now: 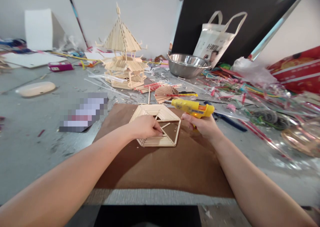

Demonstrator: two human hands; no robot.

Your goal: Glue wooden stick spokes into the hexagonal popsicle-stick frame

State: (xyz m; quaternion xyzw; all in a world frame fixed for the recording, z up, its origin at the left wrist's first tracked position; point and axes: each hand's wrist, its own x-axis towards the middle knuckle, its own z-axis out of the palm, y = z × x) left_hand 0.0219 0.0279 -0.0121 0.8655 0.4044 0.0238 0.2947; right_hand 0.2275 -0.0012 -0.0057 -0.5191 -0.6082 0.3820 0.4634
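Note:
A flat hexagon of thin wooden sticks [157,142] lies on a brown sheet [155,170]; most of its wedges are filled, and the right-hand one is open. My left hand [147,126] rests over the hexagon with its fingers pinched down near the lower wedge. What those fingertips hold, if anything, is hidden. A short loose stick [166,125] lies inside the frame beside them. My right hand [200,125] is wrapped around the handle of a yellow glue gun [192,107], whose nozzle points left above the hexagon's far right side.
Behind stands a pagoda model [122,40] of sticks. A steel bowl [189,65] and a white tote bag [212,41] are further right. Blue-handled pliers [231,122] lie near my right forearm. A phone [85,112] is at left. Scraps and straws litter the right side.

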